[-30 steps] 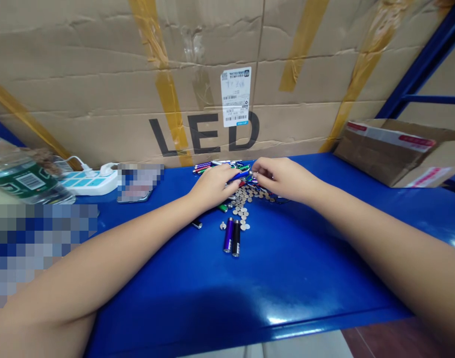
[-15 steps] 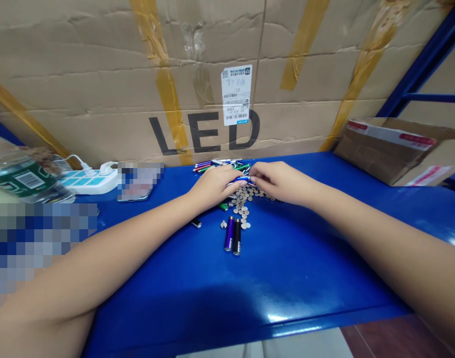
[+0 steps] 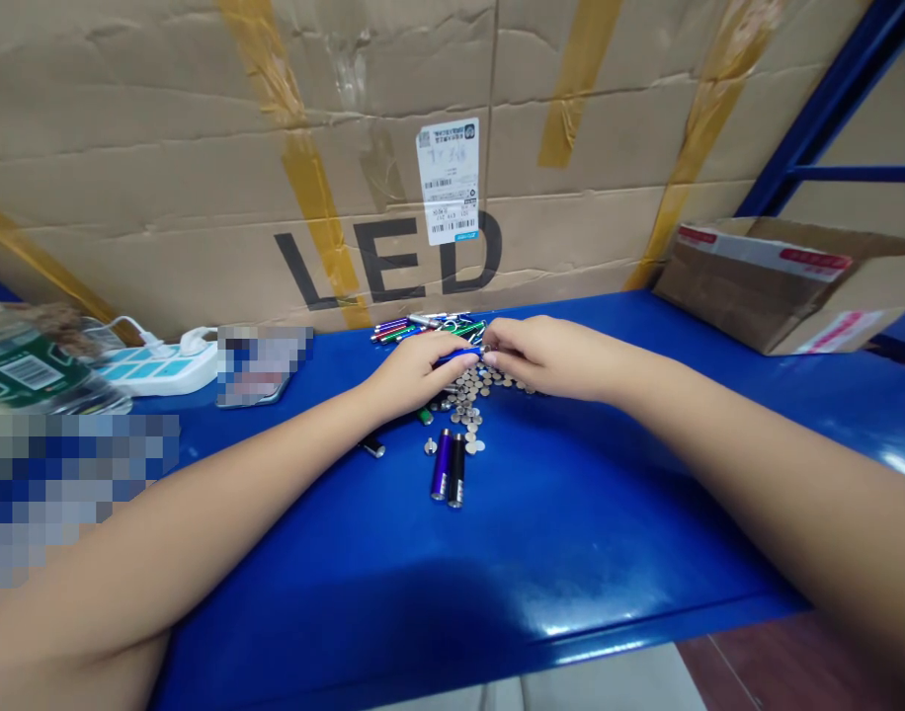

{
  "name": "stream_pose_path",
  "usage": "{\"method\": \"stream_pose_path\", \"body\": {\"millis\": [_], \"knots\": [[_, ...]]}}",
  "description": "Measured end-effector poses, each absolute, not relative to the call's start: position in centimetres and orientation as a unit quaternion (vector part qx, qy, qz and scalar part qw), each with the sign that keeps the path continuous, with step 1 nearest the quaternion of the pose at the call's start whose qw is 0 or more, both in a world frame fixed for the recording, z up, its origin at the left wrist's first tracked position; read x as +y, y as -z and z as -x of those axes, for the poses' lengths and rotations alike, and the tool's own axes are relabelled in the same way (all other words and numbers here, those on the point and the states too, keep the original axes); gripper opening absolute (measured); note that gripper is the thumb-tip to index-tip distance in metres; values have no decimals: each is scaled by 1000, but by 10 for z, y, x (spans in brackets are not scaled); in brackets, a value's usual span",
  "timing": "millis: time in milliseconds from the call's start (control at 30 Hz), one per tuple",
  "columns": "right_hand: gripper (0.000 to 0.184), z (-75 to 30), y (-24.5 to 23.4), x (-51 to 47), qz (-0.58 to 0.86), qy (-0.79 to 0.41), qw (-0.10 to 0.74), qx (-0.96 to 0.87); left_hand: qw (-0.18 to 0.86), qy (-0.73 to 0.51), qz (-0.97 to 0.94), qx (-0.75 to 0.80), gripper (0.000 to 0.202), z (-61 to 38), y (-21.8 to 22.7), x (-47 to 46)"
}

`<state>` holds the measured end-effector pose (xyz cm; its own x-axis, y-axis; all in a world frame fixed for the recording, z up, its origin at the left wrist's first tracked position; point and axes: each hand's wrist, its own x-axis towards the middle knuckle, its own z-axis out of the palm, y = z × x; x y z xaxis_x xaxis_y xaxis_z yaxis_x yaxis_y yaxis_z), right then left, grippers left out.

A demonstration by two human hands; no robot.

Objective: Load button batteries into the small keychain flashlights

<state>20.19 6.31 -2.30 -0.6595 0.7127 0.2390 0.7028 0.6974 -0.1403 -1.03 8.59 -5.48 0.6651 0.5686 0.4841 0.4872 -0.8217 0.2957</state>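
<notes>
Blue, glossy tabletop [image 3: 571,513] spreads before us, and on it, just in front of the cardboard wall [image 3: 201,118], is a slim blue tube [image 3: 463,353]. Our left hand [image 3: 404,373] pinches it between thumb and fingers. Our right hand [image 3: 548,355], apart from it a second ago, now has its fingertips bunched at the tube's right end; both hands thus seem to be working on one piece, though we cannot tell whether the right pinches the tube or something small at its tip.

Close below lie flat, round silvery discs [image 3: 467,390], overlapping. Behind is a heap of shiny coloured tubes [image 3: 404,329]; nearer us, a smooth purple cylinder [image 3: 442,464] and a black cylinder [image 3: 456,472] lie side by side. Farther out we see a white plastic power strip [image 3: 197,373], a clear bottle [image 3: 30,367] with a green label and an open, creased carton [image 3: 749,286].
</notes>
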Motion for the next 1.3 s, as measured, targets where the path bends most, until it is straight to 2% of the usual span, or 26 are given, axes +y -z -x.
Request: {"method": "stream_pose_path", "body": {"millis": [200,367,467,567,667,733,833,967,1100,1300], "knots": [[19,-201,25,64,398,146,74,-903,42,-291,-916,272,29,13,53,85],[11,-199,25,63,377,173,47,-908,33,-273,-922,272,28,14,52,84],[23,-196,25,62,391,36,126,-911,-19,-268,-925,270,31,16,52,84],[35,-193,30,62,377,-251,222,-863,-126,-274,-917,262,36,19,52,83],[39,-191,37,63,337,-471,237,-780,-242,-293,-890,252,34,20,53,83],[41,-189,40,62,311,-548,239,-739,-285,-311,-871,251,30,20,54,84],[39,-184,41,59,316,-596,264,-689,-282,-325,-869,245,28,19,55,85],[38,-180,36,55,346,-563,289,-693,-197,-302,-900,243,30,18,55,84],[38,-179,29,54,397,-446,273,-755,-128,-272,-921,249,32,16,53,80],[30,-187,28,57,457,-14,225,-860,-75,-259,-924,270,34,13,53,79]]}}
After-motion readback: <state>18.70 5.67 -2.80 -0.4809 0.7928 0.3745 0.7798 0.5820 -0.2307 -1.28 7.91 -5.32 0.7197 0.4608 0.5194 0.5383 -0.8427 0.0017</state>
